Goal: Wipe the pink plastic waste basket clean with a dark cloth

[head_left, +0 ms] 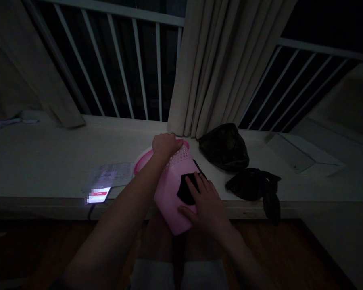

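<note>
A pink plastic basket [172, 197] with a perforated band near its rim is tilted over the edge of the pale ledge. My left hand [166, 145] is closed on the basket's rim at the far side. My right hand [204, 201] lies with its fingers spread on the basket's side, over a black patch [187, 189] that looks like cloth. A thin dark strip shows beyond the right fingertips. What is inside the basket cannot be seen.
On the ledge [48, 161], a lit phone [99, 195] and papers [117, 174] lie to the left. Two black plastic bags [225, 147] [249, 184] and a white box [304, 155] are to the right. Curtains [218, 60] and a railing [139, 68] stand behind.
</note>
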A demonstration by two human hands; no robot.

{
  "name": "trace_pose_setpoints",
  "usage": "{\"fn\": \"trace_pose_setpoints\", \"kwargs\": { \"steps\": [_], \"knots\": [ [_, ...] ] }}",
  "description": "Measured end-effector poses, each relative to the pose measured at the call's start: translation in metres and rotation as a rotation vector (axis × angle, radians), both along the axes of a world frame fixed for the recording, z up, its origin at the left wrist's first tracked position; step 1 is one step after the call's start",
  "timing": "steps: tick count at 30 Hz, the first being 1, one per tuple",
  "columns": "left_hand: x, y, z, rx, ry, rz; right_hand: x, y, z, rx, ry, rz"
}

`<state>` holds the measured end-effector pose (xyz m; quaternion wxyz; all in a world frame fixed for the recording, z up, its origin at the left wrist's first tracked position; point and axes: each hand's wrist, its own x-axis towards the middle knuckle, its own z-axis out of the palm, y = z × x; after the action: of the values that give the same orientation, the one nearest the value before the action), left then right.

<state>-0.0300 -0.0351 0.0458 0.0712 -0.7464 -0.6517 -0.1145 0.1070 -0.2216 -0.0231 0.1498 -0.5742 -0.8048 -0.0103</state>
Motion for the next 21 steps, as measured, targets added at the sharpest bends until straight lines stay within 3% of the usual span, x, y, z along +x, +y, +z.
{"fn": "trace_pose_setpoints", "kwargs": {
  "steps": [3,7,12,16,21],
  "knots": [
    [0.0003,0.0001,0.0000,0.004,0.006,-0.002,-0.0002,-0.0023,-0.0001,-0.001,0.003,-0.042],
    [-0.0001,0.0010,-0.0009,-0.010,-0.017,0.007,-0.0012,-0.0058,0.0009,0.023,-0.004,0.047],
    [-0.0001,0.0015,-0.0015,-0.008,-0.024,-0.002,-0.0023,-0.0067,0.0016,0.018,0.014,-0.003],
    [0.0001,0.0003,-0.0011,0.014,-0.008,-0.001,-0.0032,-0.0078,-0.0001,0.049,0.020,0.085],
    [-0.0004,0.0004,-0.0004,-0.022,-0.022,-0.003,-0.0040,-0.0067,-0.0006,0.042,0.038,0.006]
  ]
}}
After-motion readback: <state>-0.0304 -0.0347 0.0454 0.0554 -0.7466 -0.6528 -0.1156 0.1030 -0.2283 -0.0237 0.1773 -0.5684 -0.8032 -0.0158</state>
